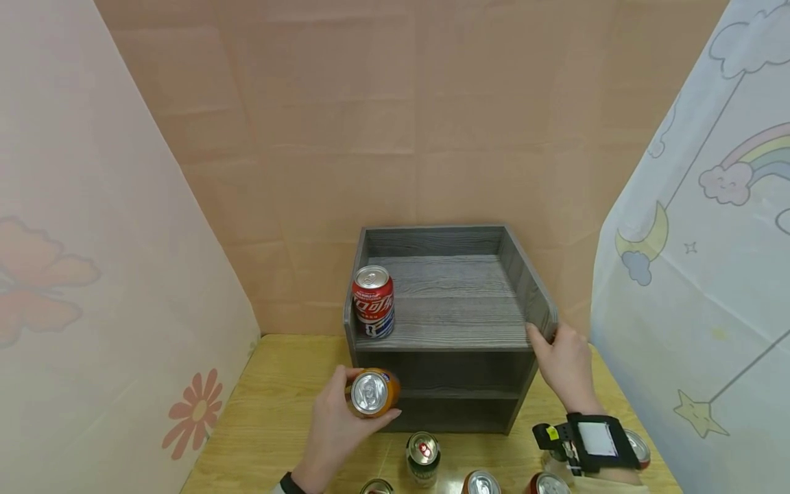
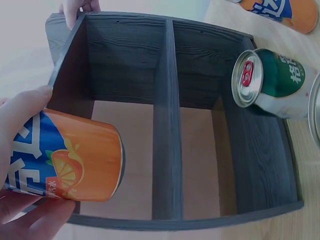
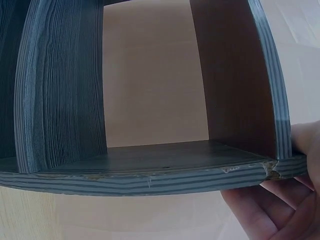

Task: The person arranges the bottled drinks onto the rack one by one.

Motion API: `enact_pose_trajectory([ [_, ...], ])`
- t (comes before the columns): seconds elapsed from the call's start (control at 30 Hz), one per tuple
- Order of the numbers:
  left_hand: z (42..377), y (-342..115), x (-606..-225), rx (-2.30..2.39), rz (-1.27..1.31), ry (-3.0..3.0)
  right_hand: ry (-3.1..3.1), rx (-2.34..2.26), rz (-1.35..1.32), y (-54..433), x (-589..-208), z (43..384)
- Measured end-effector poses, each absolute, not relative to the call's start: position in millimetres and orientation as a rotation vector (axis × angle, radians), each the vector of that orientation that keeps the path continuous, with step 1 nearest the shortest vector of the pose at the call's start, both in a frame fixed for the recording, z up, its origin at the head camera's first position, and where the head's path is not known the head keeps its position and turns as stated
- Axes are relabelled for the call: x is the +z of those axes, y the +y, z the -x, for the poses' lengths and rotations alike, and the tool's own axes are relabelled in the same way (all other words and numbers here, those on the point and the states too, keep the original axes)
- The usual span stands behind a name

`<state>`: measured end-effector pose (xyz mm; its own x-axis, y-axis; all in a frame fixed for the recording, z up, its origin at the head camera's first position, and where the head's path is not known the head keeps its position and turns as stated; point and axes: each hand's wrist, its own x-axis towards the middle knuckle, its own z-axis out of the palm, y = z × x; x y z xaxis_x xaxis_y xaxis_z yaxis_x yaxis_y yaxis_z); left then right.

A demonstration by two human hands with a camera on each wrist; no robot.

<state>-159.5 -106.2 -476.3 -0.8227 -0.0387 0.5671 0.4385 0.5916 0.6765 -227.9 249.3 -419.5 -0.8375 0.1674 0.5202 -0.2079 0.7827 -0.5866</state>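
Note:
My left hand (image 1: 336,422) grips an orange soda can (image 1: 372,392) just in front of the grey wooden shelf (image 1: 444,322), to the left of its front. In the left wrist view, the can (image 2: 85,155) has a blue patch and an orange-slice print, with the thumb and fingers round its far end. My right hand (image 1: 564,360) holds the shelf's right side panel near the front corner. Seen from the right wrist, fingers (image 3: 265,205) curl round the panel's edge. A red cola can (image 1: 373,302) stands upright on the top tier, at the left front.
A green can (image 1: 423,453) stands on the wooden table (image 1: 278,384) before the shelf. Several more cans, among them one with a red side (image 1: 481,483), line the near edge. Another can (image 1: 638,446) is beside the right wrist. Printed sheets (image 1: 691,274) hang at both sides.

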Motion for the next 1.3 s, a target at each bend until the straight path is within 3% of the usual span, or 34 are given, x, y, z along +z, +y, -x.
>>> enact_pose_trajectory([
  [0.67, 169.9, -79.6, -497.9, -1.115, 0.189, -2.341, -2.404, 0.883, -0.033, 248.5, -419.2, 226.9],
  [1.3, 182.0, -62.6, -492.2, -1.167, 0.051, -2.33, -2.4, 0.874, -0.023, 249.3, -419.5, 226.7],
])
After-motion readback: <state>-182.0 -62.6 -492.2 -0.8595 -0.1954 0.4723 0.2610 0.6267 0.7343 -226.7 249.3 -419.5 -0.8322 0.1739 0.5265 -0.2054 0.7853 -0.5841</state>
